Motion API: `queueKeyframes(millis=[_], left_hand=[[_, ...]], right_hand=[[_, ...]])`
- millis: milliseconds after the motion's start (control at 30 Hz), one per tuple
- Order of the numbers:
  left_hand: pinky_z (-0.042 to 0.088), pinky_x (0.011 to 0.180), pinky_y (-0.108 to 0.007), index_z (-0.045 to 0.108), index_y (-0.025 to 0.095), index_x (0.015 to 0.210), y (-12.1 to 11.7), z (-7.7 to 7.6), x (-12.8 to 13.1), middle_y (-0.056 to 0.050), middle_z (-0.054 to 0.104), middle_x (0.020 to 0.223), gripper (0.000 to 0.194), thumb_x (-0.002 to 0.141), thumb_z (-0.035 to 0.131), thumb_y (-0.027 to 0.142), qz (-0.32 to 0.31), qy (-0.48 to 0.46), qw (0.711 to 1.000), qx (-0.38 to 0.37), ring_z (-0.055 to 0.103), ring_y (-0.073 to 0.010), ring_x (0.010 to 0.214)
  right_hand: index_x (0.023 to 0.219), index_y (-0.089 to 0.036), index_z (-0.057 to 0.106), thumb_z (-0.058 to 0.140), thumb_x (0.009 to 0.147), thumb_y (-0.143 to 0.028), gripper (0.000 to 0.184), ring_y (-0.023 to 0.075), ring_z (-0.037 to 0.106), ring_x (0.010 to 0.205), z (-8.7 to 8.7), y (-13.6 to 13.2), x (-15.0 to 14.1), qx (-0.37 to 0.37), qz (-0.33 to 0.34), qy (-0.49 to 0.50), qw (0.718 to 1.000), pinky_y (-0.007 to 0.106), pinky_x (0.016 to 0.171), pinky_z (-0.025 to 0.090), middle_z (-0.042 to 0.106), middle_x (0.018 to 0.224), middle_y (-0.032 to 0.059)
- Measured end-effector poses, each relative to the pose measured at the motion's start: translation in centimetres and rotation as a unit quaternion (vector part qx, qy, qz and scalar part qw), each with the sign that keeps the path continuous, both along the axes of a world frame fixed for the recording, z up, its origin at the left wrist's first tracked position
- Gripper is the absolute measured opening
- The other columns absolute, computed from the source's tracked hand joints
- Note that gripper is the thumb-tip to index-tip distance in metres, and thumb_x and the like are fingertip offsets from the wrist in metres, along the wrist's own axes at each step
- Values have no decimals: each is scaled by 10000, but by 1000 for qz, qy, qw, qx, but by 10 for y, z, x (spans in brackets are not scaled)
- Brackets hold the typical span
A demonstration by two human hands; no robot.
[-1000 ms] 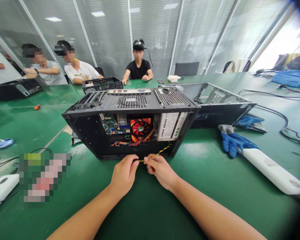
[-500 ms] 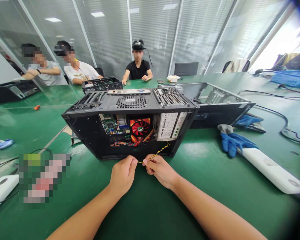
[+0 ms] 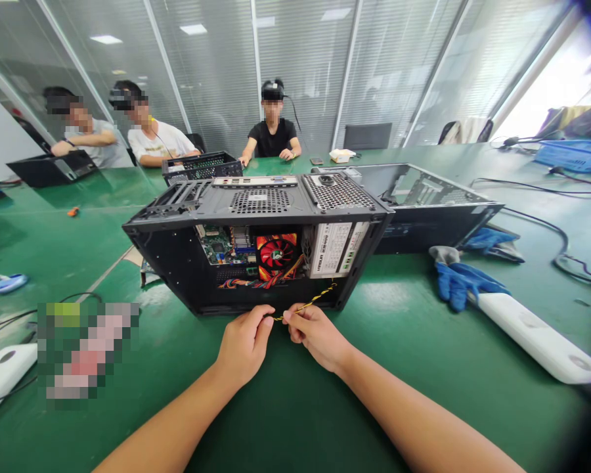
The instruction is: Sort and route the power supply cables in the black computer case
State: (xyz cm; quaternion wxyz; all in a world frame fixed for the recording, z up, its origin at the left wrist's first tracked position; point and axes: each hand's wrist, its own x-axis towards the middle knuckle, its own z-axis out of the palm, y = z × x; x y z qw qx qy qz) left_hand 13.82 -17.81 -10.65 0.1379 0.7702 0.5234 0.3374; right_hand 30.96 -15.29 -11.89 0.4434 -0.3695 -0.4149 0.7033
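Observation:
A black computer case [image 3: 167, 263] lies on the table with its open side toward me. Inside it show a red and black fan [image 3: 276, 255], a green motherboard [image 3: 217, 244], a bundle of coloured cables [image 3: 246, 284] and a white-labelled power supply [image 3: 335, 249]. A twisted yellow and black wire [image 3: 315, 299] runs out from below the power supply. My right hand [image 3: 311, 332] pinches this wire in front of the case. Just left of it, my left hand [image 3: 246, 341] is closed around the wire's end, its fingertips partly hiding it.
A second case [image 3: 433, 223] stands behind on the right. Blue gloves [image 3: 458, 282] lie by a white power strip [image 3: 536, 335]. Another white strip [image 3: 4, 374] and a blurred patch [image 3: 88, 355] are at left. Three people sit across the green table [image 3: 404, 394] with cases.
My left hand's index finger has lifted and straightened slightly; the right hand keeps its pinch on the wire. At far left, a person's case has shifted right and turned.

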Motion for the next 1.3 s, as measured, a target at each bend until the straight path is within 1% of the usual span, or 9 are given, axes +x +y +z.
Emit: queueKeyframes(millis=[133,367,500,633,800,933,1100,1167,1300], left_hand=[[436,660,-246,596,207,960,0,1,0,-9,661,769,237,990,376,291,-7,15,1000,0,632,-147,714],[431,665,-259,594,205,907,3,2,1,-13,631,779,268,996,361,301,11,28,999,-40,599,-150,704],[453,759,-273,619,194,907,4,3,1,-39,613,872,266,990,380,276,-7,-2,1000,-10,592,-158,809],[462,748,-265,633,183,925,3,1,0,-34,590,844,253,987,397,251,-17,-7,1000,15,579,-147,783],[463,704,-262,621,186,1123,3,-6,-4,-38,557,851,270,987,391,220,-46,39,997,52,560,-141,745],[454,659,-252,635,191,1080,4,-4,-6,-29,526,816,279,990,372,212,-70,68,994,44,540,-131,693],[484,754,-266,605,183,1036,7,0,-5,-39,586,884,253,998,355,201,-82,26,996,18,585,-137,798],[487,725,-260,598,185,1069,7,-1,-5,-34,575,866,247,996,362,204,-84,42,995,32,582,-135,771],[482,633,-235,613,189,1095,7,0,-10,-18,534,801,263,1002,376,257,-112,114,983,85,558,-119,670]], right_hand=[[658,-167,544,722,735,-433,329,71,322,460,-2,0,0,8,9,-12,1000,259,503,210,416,481,-72],[668,-177,525,715,726,-453,341,79,326,480,-1,-1,-2,31,-6,-54,998,261,505,213,404,501,-74],[662,-177,518,700,738,-434,324,78,325,479,-1,-1,-2,31,-7,-60,998,263,499,202,403,513,-71],[655,-176,521,703,743,-422,318,78,337,484,-4,0,-1,25,-4,-51,998,264,505,220,405,520,-69],[636,-179,532,704,745,-452,341,83,338,486,-7,0,-1,29,-6,-35,999,264,504,233,417,522,-56],[641,-180,528,710,734,-467,354,82,335,483,-5,0,-1,34,-5,-48,998,260,491,216,410,516,-58],[639,-181,517,717,727,-462,356,81,335,491,-5,-1,-2,39,-12,-61,997,253,487,224,395,522,-63],[622,-183,512,712,733,-461,361,83,344,493,-6,-1,-2,39,-16,-50,998,255,490,234,406,527,-56],[610,-182,507,714,735,-476,380,77,335,476,-7,0,-2,29,-19,-31,999,259,494,241,407,510,-59]])
